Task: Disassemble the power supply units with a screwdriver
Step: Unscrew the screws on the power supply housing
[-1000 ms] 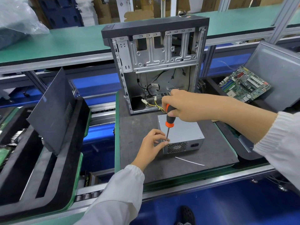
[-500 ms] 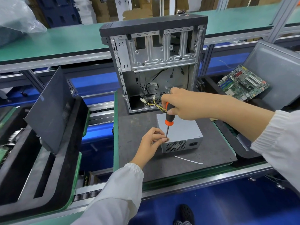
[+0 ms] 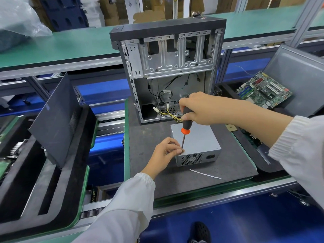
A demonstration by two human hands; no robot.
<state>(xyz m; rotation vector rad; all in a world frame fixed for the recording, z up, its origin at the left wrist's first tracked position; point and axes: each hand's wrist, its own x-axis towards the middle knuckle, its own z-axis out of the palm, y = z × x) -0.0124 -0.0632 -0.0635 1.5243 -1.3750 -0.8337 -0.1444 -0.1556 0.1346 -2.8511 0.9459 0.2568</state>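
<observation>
Left hand's fingers [image 3: 175, 149] hide the screwdriver [image 3: 185, 123] tip.

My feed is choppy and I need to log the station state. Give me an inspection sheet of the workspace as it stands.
Surface: dark grey mat on a green-edged pallet.
Job's things: power supply unit lies on the mat; screwdriver stands tip-down at its near left top corner.
Clutter: white strip on the mat in front of the unit.
Hands: right hand grips the screwdriver handle; left hand pinches around the tip.
Cables: yellow wire bundle runs from the unit into the open computer case.
Surroundings: motherboard on a tray at right; dark side panel leaning at left.
</observation>
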